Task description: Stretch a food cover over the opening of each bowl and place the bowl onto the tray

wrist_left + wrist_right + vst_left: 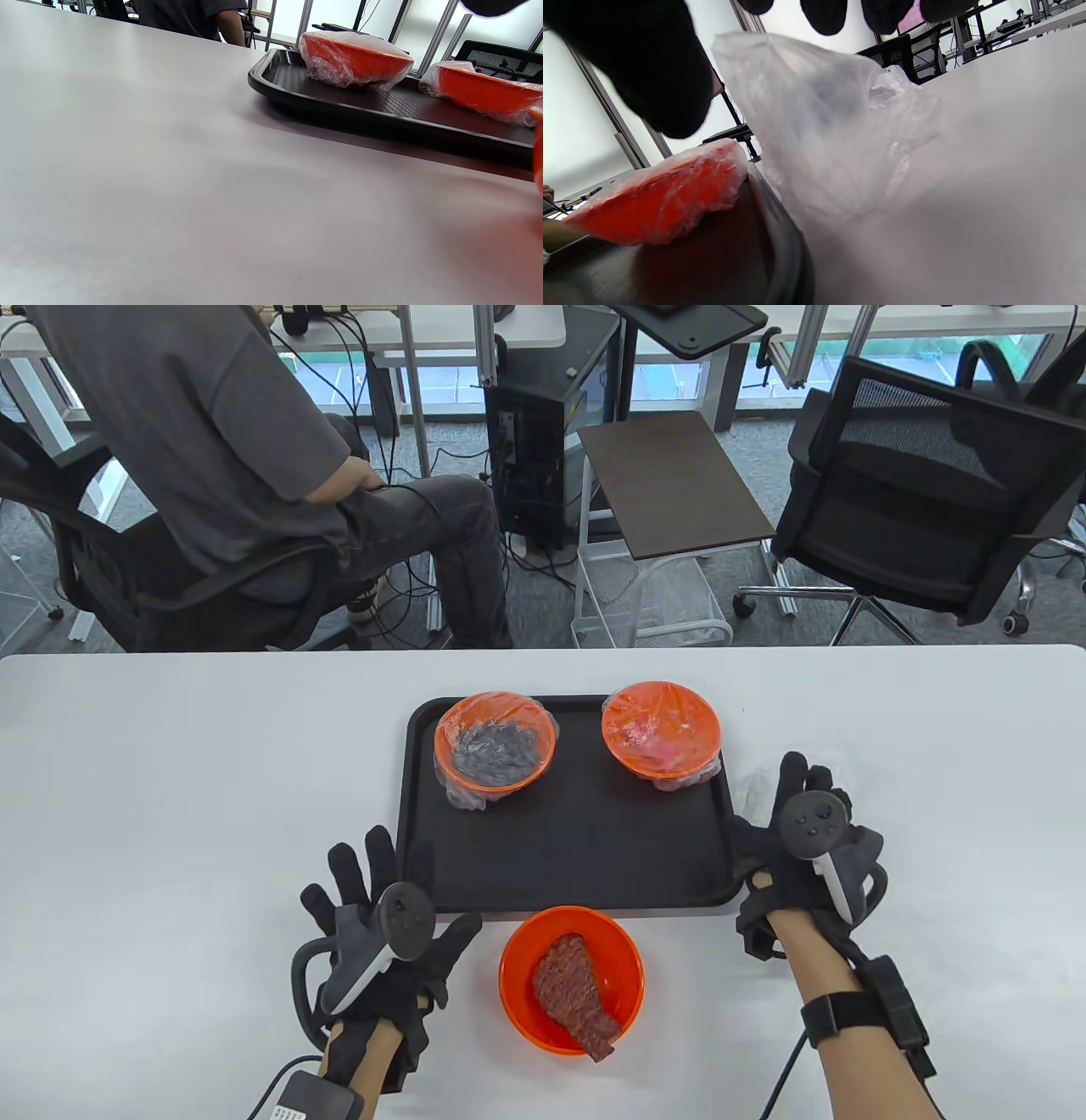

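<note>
Uncovered orange bowl [570,980] is sitting nearest the camera, on the table just short of the tray's [568,848] near edge, holding one slab of reddish meat [575,994] whose long axis is running near-right to far-left. It is lying between the hands, closer to the left hand [382,933].

Left hand is hovering open beside the bowl, fingers spread, gripping nothing. Right hand [806,836] is reaching over a crumpled clear food cover [835,127] lying on the table just off the tray's right edge; fingers look extended, and no grip is showing yet. So the cover is lying right of the bowl, under the right hand.

Count: three bowls; two already wrapped, left [495,746] and right [661,734], both standing on the tray; one loose cover; one tray.
</note>
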{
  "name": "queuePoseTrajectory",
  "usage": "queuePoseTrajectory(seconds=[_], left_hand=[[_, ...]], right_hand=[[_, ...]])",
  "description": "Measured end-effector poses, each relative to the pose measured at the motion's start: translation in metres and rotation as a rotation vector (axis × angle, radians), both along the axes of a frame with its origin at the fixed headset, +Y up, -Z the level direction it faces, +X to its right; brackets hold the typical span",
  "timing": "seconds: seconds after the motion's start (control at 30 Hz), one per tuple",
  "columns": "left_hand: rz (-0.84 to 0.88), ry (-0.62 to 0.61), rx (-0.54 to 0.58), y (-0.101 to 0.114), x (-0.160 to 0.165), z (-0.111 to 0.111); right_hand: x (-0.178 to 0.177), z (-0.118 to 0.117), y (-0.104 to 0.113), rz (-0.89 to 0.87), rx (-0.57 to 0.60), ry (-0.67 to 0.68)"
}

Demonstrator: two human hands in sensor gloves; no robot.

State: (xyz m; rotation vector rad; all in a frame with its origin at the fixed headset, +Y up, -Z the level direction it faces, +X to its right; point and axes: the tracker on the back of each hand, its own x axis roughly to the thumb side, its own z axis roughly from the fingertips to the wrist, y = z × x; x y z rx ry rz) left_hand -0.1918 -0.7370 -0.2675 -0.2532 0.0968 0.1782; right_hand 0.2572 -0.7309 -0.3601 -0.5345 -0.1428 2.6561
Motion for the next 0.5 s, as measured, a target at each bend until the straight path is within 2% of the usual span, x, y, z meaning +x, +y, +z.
queuePoseTrajectory(seconds=[0.17, 0.5], left_hand=[[-0.003, 0.015, -0.006, -0.001, -0.003, -0.002], [-0.063, 0.021, -0.065, -0.008, -0.001, -0.004]], right_hand=[[0.003, -0.007, -0.004, 0.045, -0.007, -0.082], [0.019, 0.011, -0.002, 0.191, 0.037, -0.175]])
